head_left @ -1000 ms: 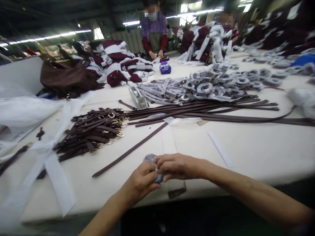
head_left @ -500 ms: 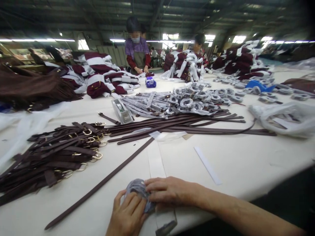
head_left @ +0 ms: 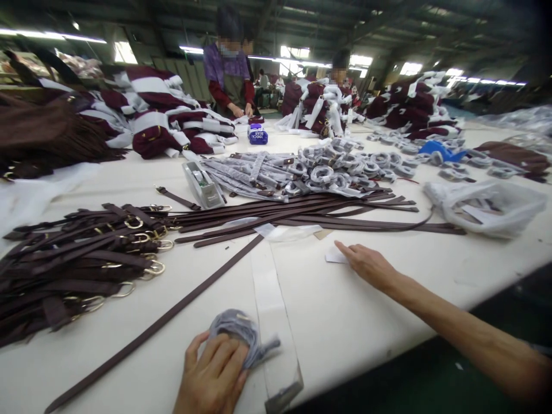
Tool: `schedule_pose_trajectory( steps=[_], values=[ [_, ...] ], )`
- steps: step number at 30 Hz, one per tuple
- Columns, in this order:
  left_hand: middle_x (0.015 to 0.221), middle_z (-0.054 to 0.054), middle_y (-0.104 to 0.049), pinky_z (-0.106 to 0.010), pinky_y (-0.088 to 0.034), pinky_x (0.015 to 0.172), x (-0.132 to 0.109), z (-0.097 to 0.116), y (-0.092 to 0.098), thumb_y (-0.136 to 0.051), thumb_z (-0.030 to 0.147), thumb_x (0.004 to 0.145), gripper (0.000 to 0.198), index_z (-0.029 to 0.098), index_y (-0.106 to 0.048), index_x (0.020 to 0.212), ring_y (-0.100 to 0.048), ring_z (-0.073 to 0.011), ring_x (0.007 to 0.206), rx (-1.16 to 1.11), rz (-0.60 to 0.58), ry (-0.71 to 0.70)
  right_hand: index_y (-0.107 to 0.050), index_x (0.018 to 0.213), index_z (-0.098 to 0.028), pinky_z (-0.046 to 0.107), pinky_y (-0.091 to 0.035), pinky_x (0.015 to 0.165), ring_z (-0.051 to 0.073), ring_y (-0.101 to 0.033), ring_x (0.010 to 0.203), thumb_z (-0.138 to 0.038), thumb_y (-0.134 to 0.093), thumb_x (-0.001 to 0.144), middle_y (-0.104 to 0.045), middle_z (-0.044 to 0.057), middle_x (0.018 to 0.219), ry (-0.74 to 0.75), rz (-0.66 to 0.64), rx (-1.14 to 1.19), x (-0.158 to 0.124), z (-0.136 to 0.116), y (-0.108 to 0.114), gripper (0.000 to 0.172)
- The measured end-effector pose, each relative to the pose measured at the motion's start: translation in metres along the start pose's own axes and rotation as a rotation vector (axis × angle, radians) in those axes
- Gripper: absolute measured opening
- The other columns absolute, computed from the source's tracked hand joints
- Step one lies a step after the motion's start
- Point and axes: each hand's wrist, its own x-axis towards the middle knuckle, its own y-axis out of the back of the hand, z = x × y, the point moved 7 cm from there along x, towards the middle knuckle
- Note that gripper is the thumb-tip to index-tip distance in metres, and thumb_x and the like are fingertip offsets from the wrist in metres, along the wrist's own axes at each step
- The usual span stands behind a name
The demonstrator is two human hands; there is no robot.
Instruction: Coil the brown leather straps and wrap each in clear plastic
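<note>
My left hand (head_left: 211,368) is closed over a coiled strap (head_left: 235,330) wrapped in greyish film, pressing it to the table near the front edge. One wrapped end of the coil sticks out to the right. Farther forward and right, my right hand (head_left: 371,265) has its fingers on a white strip (head_left: 336,257); only the strip's left end shows, the rest being hidden by the hand. Between the hands a pale band (head_left: 269,282) runs along the table to a dark metal piece (head_left: 284,397) at the edge. A long brown strap (head_left: 164,319) lies diagonally at the left.
Brown straps with gold buckles (head_left: 129,247) are heaped at left. Behind them stand a tape dispenser (head_left: 203,185) and a pile of film-wrapped straps (head_left: 319,167). A plastic bag (head_left: 487,207) lies at right. Across the table a person (head_left: 228,75) works beside maroon bundles (head_left: 159,135).
My right hand has left the coil and reached forward and right to the white strip, which has shifted from where it lay. My left hand stays on the coil. The view has moved slightly.
</note>
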Motion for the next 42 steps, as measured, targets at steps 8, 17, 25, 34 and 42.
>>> schedule_pose_trajectory(
  steps=[8,17,25,34,42],
  values=[
    [0.085,-0.002,-0.067,-0.04,-0.029,0.093,0.0,-0.001,0.0,-0.049,0.019,0.085,0.017,0.021,-0.063,0.094,-0.058,-0.0195,0.089,-0.007,0.019,0.001,-0.057,0.108,-0.017,0.024,-0.042,0.06,0.018,-0.056,0.074,-0.008,-0.042,0.083,-0.064,0.007,0.08,0.207,-0.03,-0.025,0.005,0.002,0.003,0.03],
    [0.086,-0.002,-0.068,-0.04,-0.029,0.094,-0.002,-0.002,0.0,-0.05,0.017,0.083,0.017,0.021,-0.063,0.094,-0.058,-0.0192,0.089,-0.009,0.048,0.011,-0.06,0.11,-0.014,0.026,-0.045,0.064,0.019,-0.061,0.076,-0.009,-0.042,0.084,-0.067,0.009,0.085,0.134,0.094,0.067,0.016,0.013,0.011,0.032],
    [0.086,-0.001,-0.068,-0.04,-0.028,0.093,-0.001,-0.003,0.001,-0.053,0.018,0.082,0.016,0.021,-0.063,0.095,-0.058,-0.0191,0.088,-0.028,0.047,0.032,-0.066,0.086,-0.019,0.027,-0.046,0.067,0.019,-0.061,0.074,-0.024,-0.051,0.084,-0.066,0.006,0.082,-0.001,0.26,0.279,0.02,0.024,0.031,0.016],
    [0.085,-0.002,-0.066,-0.039,-0.031,0.099,-0.001,-0.013,0.013,-0.055,0.022,0.081,0.014,0.022,-0.063,0.092,-0.06,-0.0184,0.086,-0.036,0.163,0.112,-0.061,0.081,-0.02,0.025,-0.044,0.053,0.014,-0.054,0.06,-0.04,-0.055,0.081,-0.06,0.002,0.07,-0.28,0.463,0.867,0.011,0.026,0.081,0.022],
    [0.079,0.001,-0.063,-0.022,-0.045,0.064,-0.014,-0.043,0.037,-0.061,0.042,0.077,0.031,0.019,-0.063,0.098,-0.058,-0.0159,0.073,-0.537,0.224,0.84,-0.049,0.075,-0.018,0.012,-0.025,0.031,0.002,-0.036,0.035,-0.037,-0.071,0.069,-0.052,-0.008,0.052,-0.417,0.282,1.775,0.011,-0.055,0.057,0.029]
  ],
)
